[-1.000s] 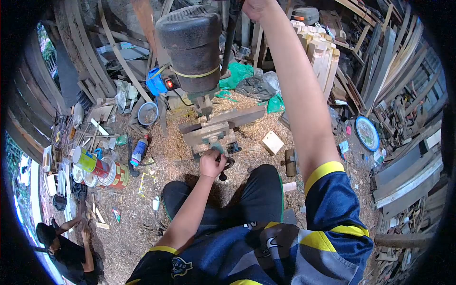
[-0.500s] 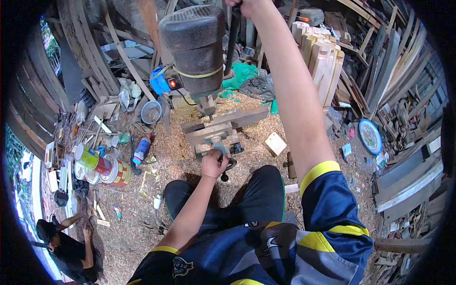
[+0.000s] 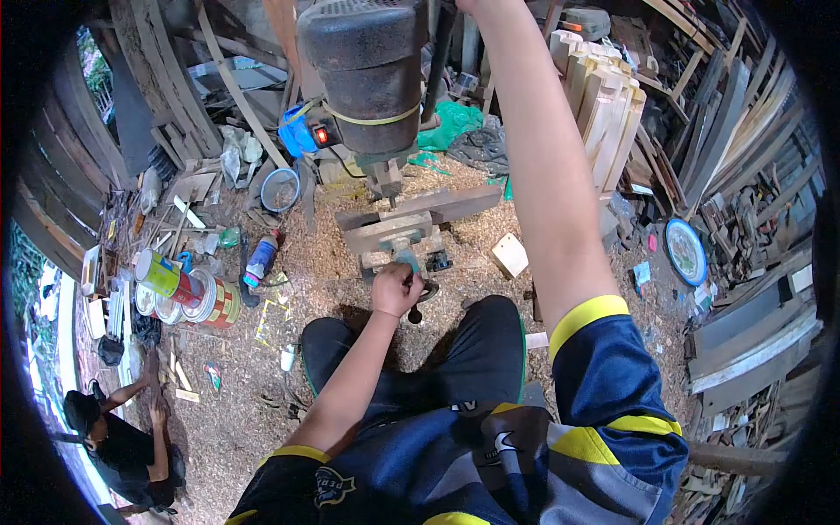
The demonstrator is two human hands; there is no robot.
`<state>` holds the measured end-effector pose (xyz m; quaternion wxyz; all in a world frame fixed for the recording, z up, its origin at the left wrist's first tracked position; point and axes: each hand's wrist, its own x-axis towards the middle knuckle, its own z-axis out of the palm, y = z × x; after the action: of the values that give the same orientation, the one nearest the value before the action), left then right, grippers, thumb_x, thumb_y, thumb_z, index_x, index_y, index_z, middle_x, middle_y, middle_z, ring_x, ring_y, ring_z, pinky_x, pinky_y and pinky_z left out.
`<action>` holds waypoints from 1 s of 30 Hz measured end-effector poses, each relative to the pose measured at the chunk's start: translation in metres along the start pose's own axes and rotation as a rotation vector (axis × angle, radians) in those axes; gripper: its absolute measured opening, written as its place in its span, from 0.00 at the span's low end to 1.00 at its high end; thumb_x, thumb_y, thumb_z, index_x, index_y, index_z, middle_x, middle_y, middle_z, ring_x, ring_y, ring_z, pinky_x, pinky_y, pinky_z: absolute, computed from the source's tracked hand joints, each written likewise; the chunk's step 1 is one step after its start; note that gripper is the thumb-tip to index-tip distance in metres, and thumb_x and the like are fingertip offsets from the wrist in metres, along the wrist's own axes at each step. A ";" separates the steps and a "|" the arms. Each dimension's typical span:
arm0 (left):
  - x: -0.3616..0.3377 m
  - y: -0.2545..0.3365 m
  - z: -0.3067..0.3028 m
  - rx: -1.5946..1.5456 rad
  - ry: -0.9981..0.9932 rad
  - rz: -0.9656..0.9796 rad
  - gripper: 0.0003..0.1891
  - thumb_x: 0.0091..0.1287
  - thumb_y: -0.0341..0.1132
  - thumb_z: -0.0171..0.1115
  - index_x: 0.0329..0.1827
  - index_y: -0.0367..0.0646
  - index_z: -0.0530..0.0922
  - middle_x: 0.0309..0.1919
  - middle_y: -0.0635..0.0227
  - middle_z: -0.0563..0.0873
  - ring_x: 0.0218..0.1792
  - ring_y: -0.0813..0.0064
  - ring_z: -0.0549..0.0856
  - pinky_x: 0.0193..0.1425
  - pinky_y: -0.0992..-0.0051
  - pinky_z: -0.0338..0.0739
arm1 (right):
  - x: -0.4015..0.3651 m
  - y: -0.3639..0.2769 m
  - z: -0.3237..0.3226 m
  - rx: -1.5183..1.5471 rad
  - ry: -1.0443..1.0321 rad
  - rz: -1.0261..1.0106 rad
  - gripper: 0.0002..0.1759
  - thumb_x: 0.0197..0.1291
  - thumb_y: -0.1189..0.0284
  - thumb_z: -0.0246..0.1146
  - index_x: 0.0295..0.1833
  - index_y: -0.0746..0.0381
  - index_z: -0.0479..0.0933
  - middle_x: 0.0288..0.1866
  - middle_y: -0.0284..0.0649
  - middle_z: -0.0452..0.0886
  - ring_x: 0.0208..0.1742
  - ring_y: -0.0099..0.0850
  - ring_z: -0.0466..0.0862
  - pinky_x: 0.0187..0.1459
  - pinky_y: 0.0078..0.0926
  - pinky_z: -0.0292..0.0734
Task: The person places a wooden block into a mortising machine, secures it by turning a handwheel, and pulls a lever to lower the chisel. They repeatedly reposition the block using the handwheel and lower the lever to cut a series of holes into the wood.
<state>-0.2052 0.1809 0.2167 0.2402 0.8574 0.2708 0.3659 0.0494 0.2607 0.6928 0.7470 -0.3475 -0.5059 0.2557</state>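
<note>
My left hand (image 3: 397, 290) is closed at the front of a small vise (image 3: 405, 248), on what looks like its handle; the fingers hide most of it. A dark round knob (image 3: 415, 318) shows just below. A short wooden block (image 3: 385, 233) sits in the vise, with a longer board (image 3: 459, 203) lying slantwise behind it. Above them hangs the dark motor head of a drill press (image 3: 363, 83), its bit (image 3: 391, 201) close over the wood. My right hand (image 3: 471, 3) is raised beside a dark lever (image 3: 439, 61); the top edge cuts off its fingers.
A blue-wrapped switch (image 3: 298, 131) with a red light is left of the motor. Paint buckets (image 3: 213, 302) and a spray can (image 3: 262, 259) stand left; a wood block (image 3: 509, 255) and stacked timber (image 3: 599, 114) lie right. Another person (image 3: 127, 446) sits lower left. Shavings cover the ground.
The view has shifted slightly, and my right hand, earlier seen gripping the lever's top, is now almost out of frame. My left hand stays at the vise.
</note>
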 end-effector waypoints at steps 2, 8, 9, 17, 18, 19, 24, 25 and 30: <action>-0.001 -0.001 -0.001 0.032 -0.018 -0.012 0.11 0.63 0.38 0.68 0.27 0.41 0.80 0.25 0.51 0.82 0.33 0.45 0.85 0.40 0.49 0.81 | -0.019 -0.003 -0.001 0.008 0.024 -0.093 0.23 0.73 0.60 0.58 0.22 0.50 0.64 0.13 0.27 0.61 0.11 0.24 0.60 0.16 0.29 0.56; 0.002 -0.003 0.001 -0.018 -0.009 0.061 0.09 0.62 0.35 0.68 0.28 0.40 0.81 0.27 0.54 0.85 0.34 0.48 0.86 0.41 0.53 0.83 | -0.027 -0.006 0.005 0.004 0.083 -0.112 0.22 0.73 0.61 0.58 0.23 0.52 0.64 0.13 0.27 0.61 0.11 0.24 0.60 0.16 0.29 0.56; 0.003 -0.003 0.001 -0.048 0.018 0.094 0.08 0.62 0.34 0.68 0.28 0.40 0.82 0.27 0.55 0.86 0.34 0.48 0.86 0.41 0.54 0.84 | -0.031 -0.005 0.007 0.008 0.083 -0.108 0.22 0.73 0.61 0.58 0.23 0.52 0.64 0.13 0.27 0.61 0.11 0.24 0.60 0.16 0.29 0.56; 0.000 -0.014 0.004 0.012 -0.072 0.104 0.06 0.64 0.34 0.66 0.31 0.42 0.81 0.30 0.56 0.85 0.36 0.47 0.85 0.41 0.52 0.82 | -0.148 0.014 -0.010 0.060 -0.035 -0.411 0.25 0.77 0.64 0.53 0.21 0.55 0.63 0.13 0.30 0.61 0.13 0.24 0.59 0.18 0.25 0.57; 0.000 -0.014 0.005 -0.009 -0.050 0.106 0.07 0.65 0.34 0.66 0.31 0.43 0.78 0.29 0.56 0.83 0.35 0.47 0.84 0.39 0.52 0.81 | -0.148 0.015 -0.009 0.064 -0.035 -0.404 0.25 0.77 0.64 0.53 0.21 0.55 0.63 0.13 0.30 0.61 0.13 0.24 0.59 0.18 0.25 0.57; -0.002 -0.014 0.006 -0.029 -0.031 0.108 0.09 0.65 0.34 0.65 0.30 0.43 0.76 0.28 0.57 0.81 0.34 0.47 0.83 0.38 0.51 0.80 | -0.146 0.014 -0.009 0.068 -0.009 -0.395 0.25 0.77 0.64 0.53 0.21 0.55 0.63 0.13 0.30 0.61 0.14 0.23 0.59 0.18 0.25 0.57; -0.001 -0.012 0.008 0.021 0.007 0.102 0.11 0.61 0.35 0.66 0.26 0.43 0.74 0.25 0.58 0.81 0.33 0.48 0.83 0.39 0.53 0.81 | -0.144 0.012 -0.002 0.060 0.057 -0.385 0.25 0.77 0.64 0.53 0.21 0.56 0.63 0.13 0.31 0.62 0.14 0.23 0.59 0.19 0.26 0.57; 0.000 -0.012 0.008 0.025 0.007 0.102 0.11 0.61 0.35 0.66 0.26 0.43 0.74 0.25 0.58 0.81 0.33 0.48 0.83 0.39 0.53 0.81 | -0.140 0.015 -0.003 0.065 0.057 -0.386 0.25 0.77 0.64 0.53 0.21 0.56 0.63 0.13 0.31 0.62 0.14 0.23 0.59 0.19 0.26 0.57; -0.001 -0.013 0.007 0.027 -0.016 0.105 0.06 0.61 0.31 0.66 0.30 0.41 0.77 0.28 0.55 0.83 0.35 0.45 0.84 0.40 0.52 0.81 | -0.136 0.015 -0.011 0.391 -0.115 -0.265 0.24 0.75 0.65 0.54 0.21 0.56 0.64 0.13 0.32 0.63 0.13 0.23 0.59 0.18 0.26 0.56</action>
<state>-0.2040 0.1882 0.2041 0.2111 0.8764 0.2284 0.3676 0.0109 0.1680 0.5995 0.7969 -0.1117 -0.5298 0.2678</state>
